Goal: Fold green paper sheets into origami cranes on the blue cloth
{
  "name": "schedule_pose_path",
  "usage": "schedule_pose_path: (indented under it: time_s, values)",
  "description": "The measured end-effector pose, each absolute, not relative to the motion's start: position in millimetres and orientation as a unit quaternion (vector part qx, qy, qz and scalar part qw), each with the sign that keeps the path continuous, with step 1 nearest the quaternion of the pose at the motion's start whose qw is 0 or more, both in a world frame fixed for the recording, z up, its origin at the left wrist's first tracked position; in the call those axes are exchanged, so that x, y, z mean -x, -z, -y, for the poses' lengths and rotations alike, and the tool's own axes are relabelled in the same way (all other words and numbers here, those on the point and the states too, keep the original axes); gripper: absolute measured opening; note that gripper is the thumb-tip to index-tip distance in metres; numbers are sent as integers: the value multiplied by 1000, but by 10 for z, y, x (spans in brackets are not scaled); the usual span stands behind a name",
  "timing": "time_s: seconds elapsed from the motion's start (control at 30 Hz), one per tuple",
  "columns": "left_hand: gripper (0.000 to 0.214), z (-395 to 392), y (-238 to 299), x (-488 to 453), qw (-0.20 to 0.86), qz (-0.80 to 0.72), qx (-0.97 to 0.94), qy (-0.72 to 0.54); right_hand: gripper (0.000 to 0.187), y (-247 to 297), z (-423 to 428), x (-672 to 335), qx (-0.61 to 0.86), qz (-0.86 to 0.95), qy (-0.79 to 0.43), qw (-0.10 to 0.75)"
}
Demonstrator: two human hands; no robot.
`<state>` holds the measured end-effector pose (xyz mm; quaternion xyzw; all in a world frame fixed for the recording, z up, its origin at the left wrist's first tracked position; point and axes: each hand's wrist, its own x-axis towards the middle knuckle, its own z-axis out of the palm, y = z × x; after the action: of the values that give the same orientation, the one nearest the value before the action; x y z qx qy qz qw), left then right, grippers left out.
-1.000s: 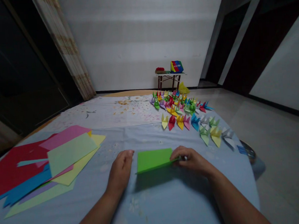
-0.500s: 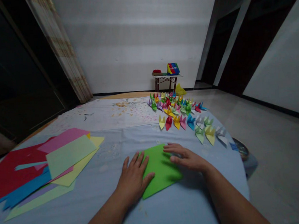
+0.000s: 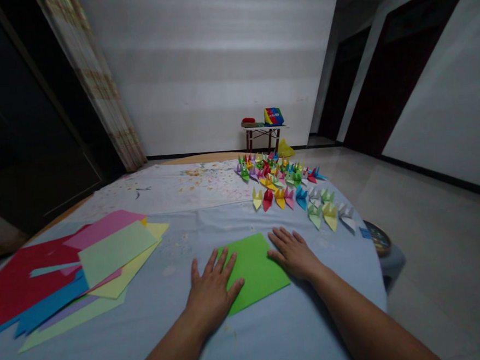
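Both hands lie open and palm down on the table, and neither is clenched or gripping anything. The left hand [image 3: 211,297] rests flat with its fingers spread, its thumb side lying over the lower left of a green square of origami paper [image 3: 257,272]. The right hand [image 3: 292,255] is also relaxed and flat, with the edge of the hand touching the paper's right side. The paper lies flat on a pale blue cloth [image 3: 172,338], turned so that 1 corner points towards the person, between the 2 hands. To the left, well apart from the hands, is an overlapping pile of coloured paper sheets [image 3: 117,253] in red, pink, pale green, yellow, blue and lilac. Ahead and to the right stand rows of multicoloured origami cranes [image 3: 280,198], next to a stained white sheet [image 3: 175,189]. Beyond them, by the wall, a small folding table [image 3: 261,130] holds a striped, multicoloured bag [image 3: 273,116].
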<state>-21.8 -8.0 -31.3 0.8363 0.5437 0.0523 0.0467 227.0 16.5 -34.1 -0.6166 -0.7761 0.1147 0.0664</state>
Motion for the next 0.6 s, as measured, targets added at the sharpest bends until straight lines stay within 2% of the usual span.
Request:
schedule_pose_path:
  time_s: [0.4,0.5,0.6]
  values:
    - [57,116,271,222,51,-537,-841,-44,58,355,-485,-2536,685,722,-66,75]
    - [56,84,262,265,69,-529,-844,-61,49,241,-481,-2460,674,721,-59,151]
    - [49,10,230,336,85,-522,-839,-126,43,85,-392,-2301,532,800,-166,224]
